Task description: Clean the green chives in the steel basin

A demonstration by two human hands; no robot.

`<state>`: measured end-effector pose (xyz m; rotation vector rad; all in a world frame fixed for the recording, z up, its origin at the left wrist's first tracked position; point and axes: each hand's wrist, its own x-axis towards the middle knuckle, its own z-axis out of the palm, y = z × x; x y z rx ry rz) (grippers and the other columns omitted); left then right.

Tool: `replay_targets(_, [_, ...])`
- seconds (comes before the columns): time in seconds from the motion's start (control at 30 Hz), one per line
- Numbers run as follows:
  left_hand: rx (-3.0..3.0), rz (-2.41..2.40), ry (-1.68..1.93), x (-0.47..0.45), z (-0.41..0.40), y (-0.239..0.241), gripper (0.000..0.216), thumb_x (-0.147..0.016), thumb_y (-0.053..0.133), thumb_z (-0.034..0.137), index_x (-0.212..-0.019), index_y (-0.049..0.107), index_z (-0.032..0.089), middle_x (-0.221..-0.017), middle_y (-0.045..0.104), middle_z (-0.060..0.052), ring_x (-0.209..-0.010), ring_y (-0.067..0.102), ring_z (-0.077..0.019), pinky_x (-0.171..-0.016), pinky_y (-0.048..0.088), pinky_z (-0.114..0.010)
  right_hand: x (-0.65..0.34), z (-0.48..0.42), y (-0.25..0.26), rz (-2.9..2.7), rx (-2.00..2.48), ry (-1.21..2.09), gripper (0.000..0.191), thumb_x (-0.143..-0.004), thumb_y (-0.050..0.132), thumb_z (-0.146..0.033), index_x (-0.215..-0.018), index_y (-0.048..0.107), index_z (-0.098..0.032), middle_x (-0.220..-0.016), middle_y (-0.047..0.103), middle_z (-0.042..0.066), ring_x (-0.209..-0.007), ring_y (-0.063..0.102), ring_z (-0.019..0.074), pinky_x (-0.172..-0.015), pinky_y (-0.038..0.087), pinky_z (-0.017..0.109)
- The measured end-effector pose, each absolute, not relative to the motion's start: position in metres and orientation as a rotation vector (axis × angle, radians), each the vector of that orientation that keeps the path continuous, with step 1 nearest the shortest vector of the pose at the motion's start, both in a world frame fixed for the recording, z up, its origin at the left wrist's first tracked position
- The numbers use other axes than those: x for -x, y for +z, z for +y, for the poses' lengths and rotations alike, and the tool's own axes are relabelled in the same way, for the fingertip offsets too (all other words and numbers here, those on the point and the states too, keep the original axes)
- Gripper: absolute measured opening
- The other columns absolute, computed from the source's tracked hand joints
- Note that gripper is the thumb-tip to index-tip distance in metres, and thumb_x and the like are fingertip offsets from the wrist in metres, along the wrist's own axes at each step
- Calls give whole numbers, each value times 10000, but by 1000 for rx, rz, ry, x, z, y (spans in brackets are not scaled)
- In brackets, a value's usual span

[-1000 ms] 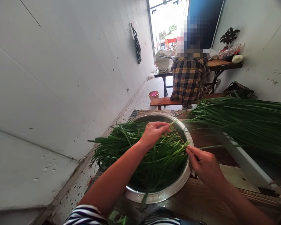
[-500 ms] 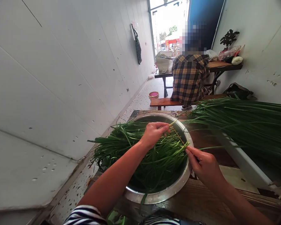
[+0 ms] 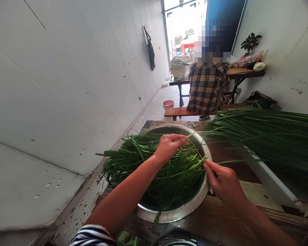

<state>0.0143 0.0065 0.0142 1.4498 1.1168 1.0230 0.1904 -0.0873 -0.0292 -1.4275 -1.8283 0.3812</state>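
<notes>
A steel bowl (image 3: 192, 205) on a wooden table holds a heap of long green chives (image 3: 154, 164), their tips hanging over its left rim. My left hand (image 3: 169, 146) hovers over the bowl, fingers pinched on the pale end of a thin chive stalk (image 3: 195, 147). My right hand (image 3: 224, 182) is at the bowl's right rim, its fingers pinched on the lower end of that same stalk. The stalk runs slanted between the two hands.
A big pile of loose chives (image 3: 269, 136) lies on the table to the right. A white wall runs close along the left. Ahead, a person in a plaid shirt (image 3: 206, 87) sits on a wooden bench (image 3: 179, 111) at another table; a pink bowl (image 3: 168, 103) stands on the floor.
</notes>
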Motion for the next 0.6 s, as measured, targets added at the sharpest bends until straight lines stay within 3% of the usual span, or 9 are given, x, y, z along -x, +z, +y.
replay_targets(0.33, [-1545, 1157, 1043, -16, 3, 10, 259, -710, 649, 278, -889, 733, 110, -754, 714, -80, -622, 576, -129, -629, 463, -245, -187, -89, -24, -1788, 1444, 446, 333, -902, 388, -313, -697, 616, -181, -591, 632, 4, -480, 526, 106, -498, 375, 209])
replay_targets(0.53, [-1843, 1051, 772, -26, -22, 22, 195, -753, 600, 259, -840, 751, 170, -859, 729, -68, -805, 656, -187, -774, 481, -270, -182, -82, -24, -1735, 1427, 378, 337, -903, 402, -337, -737, 651, -183, -632, 656, 17, -528, 560, 119, -519, 392, 211])
replay_targets(0.6, [-1936, 1038, 674, -23, -27, 37, 251, -743, 623, 297, -941, 733, 189, -905, 723, -67, -848, 655, -199, -791, 472, -280, -183, -81, -30, -1724, 1411, 360, 326, -907, 403, -349, -797, 668, -194, -676, 672, 18, -559, 579, 124, -548, 412, 214])
